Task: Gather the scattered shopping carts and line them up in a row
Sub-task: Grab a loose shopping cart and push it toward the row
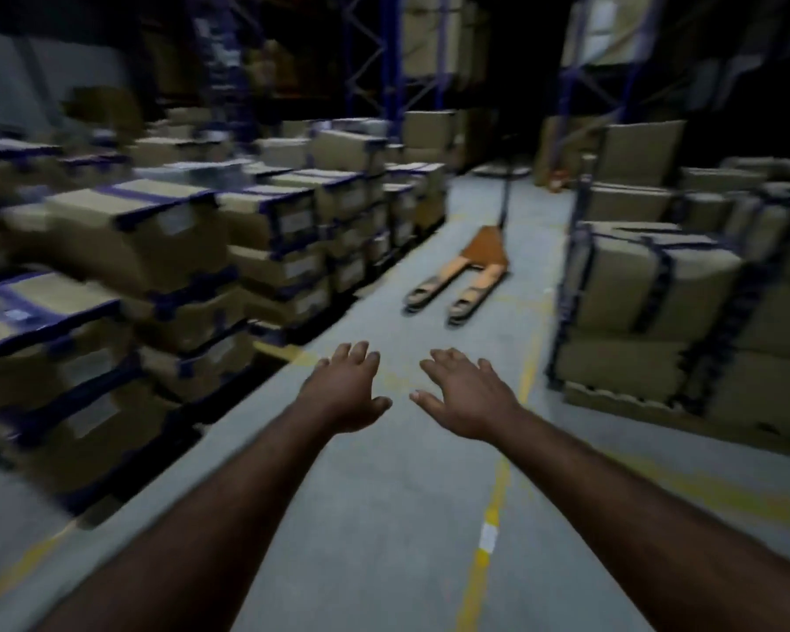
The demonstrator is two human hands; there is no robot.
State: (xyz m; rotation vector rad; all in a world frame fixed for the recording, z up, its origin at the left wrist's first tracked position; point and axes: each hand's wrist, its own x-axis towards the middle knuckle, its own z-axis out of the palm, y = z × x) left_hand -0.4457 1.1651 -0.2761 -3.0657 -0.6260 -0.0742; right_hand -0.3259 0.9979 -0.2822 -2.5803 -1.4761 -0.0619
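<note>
Dim warehouse aisle: grey floor [384,517], yellow lines [491,508], stacked cartons [165,230], blue racking [391,61].

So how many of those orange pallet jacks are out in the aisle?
1. The pallet jack sits on the floor ahead of both empty hands, forks pointing toward the person, between the box stacks. Others may be hidden behind the boxes or in the dark.

Orange metal pallet jack [473,266] on grey concrete floor [384,517], mid-aisle. Stacked brown cardboard boxes with blue strapping [169,248] along left edge; more boxes [648,289] right. Yellow painted floor line [489,531] near right stack.
</note>
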